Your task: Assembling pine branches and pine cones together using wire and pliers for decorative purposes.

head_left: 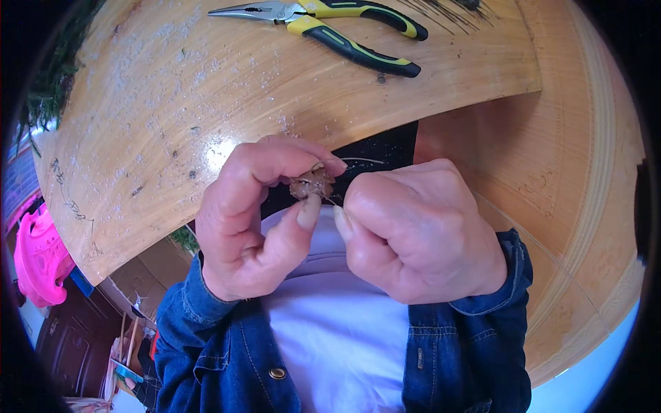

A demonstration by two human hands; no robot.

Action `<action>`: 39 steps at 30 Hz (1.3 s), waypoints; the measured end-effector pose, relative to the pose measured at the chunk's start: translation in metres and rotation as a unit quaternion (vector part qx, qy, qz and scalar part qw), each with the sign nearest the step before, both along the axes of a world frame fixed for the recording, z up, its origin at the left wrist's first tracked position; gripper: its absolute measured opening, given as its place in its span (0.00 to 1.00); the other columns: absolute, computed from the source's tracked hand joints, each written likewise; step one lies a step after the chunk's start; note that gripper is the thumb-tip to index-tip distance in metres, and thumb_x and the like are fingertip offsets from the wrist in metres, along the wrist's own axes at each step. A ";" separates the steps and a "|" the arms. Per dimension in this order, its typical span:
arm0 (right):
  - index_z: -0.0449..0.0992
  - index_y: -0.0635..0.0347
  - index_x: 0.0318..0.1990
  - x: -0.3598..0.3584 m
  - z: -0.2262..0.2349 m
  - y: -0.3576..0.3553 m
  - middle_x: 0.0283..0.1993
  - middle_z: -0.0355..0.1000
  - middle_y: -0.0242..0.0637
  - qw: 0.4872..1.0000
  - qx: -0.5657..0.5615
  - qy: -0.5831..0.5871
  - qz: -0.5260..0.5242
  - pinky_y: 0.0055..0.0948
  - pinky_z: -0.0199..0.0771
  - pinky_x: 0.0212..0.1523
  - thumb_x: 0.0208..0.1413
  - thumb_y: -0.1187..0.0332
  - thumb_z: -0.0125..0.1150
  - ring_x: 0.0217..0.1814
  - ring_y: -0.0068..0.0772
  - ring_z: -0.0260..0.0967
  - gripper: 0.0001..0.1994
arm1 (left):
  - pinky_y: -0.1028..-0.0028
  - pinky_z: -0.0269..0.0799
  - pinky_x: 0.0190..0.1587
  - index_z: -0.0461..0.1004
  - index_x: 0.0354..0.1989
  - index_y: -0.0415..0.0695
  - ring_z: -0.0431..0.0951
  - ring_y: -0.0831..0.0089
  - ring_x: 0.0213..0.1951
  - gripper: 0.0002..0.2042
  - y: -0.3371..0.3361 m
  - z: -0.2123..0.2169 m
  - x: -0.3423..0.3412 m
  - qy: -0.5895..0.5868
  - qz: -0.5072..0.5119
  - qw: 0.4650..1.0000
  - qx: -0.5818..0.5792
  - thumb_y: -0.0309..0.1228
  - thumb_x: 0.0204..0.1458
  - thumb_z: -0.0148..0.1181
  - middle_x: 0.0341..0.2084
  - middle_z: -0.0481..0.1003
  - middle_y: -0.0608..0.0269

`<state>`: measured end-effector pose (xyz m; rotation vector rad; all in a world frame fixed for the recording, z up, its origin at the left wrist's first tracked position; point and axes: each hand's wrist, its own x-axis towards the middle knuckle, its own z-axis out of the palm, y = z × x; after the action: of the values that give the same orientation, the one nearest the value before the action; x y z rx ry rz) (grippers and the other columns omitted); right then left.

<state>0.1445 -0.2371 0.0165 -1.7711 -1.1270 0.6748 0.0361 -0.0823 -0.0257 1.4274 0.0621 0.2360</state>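
Between the thumb and fingertips of my left hand [256,213] is a small brown, scalloped piece that looks like a pine cone [313,183], flecked with white. A thin wire [363,160] sticks out to the right from behind it, above my right hand. My right hand [420,230] is closed in a fist close beside the cone, its thumb pressed against the curled index finger. Another short stretch of wire runs from the cone's lower side to that pinch. The right fingertips are hidden inside the fist.
Long-nose pliers [323,34] with yellow and black handles lie on the wooden table [138,124], which is scattered with white flakes. Several thin dark wires [447,15] lie at the far right. Green needle foliage [51,82] lines the left edge; a bright pink plastic object [43,255] is below it.
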 end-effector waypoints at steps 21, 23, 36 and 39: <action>0.63 0.61 0.19 0.015 0.014 -0.007 0.15 0.59 0.37 0.999 0.000 -0.037 -0.011 0.32 0.59 0.16 0.44 0.81 0.54 0.15 0.39 0.61 0.08 | 0.69 0.72 0.29 0.70 0.35 0.34 0.76 0.58 0.27 0.13 0.008 0.018 0.020 -0.092 -0.031 0.928 0.359 0.17 0.38 0.60 0.29 0.74 0.50; 0.65 0.62 0.21 0.019 0.019 -0.006 0.15 0.61 0.36 1.000 0.009 0.015 -0.005 0.30 0.59 0.17 0.47 0.80 0.55 0.14 0.36 0.61 0.07 | 0.69 0.72 0.28 0.70 0.35 0.34 0.75 0.58 0.26 0.13 0.010 0.018 0.019 -0.099 -0.022 0.922 0.375 0.17 0.38 0.60 0.28 0.74 0.50; 0.73 0.66 0.32 0.012 -0.015 0.019 0.21 0.68 0.37 0.976 0.211 -0.017 -0.053 0.27 0.61 0.17 0.52 0.78 0.61 0.17 0.30 0.63 0.03 | 0.71 0.72 0.32 0.70 0.37 0.35 0.76 0.59 0.29 0.12 0.018 0.025 0.011 -0.080 -0.030 0.960 0.266 0.17 0.41 0.60 0.29 0.73 0.51; 0.73 0.66 0.32 0.012 -0.014 0.018 0.20 0.67 0.37 0.980 0.181 -0.067 -0.048 0.27 0.61 0.17 0.51 0.77 0.62 0.16 0.32 0.63 0.04 | 0.70 0.73 0.32 0.70 0.37 0.35 0.76 0.58 0.29 0.12 0.018 0.029 0.007 -0.042 -0.025 0.956 0.289 0.17 0.41 0.60 0.30 0.73 0.51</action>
<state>0.1562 -0.2188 0.0026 -1.5618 -1.1636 0.2724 0.0436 -0.0647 0.0029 1.9976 -0.1243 0.2861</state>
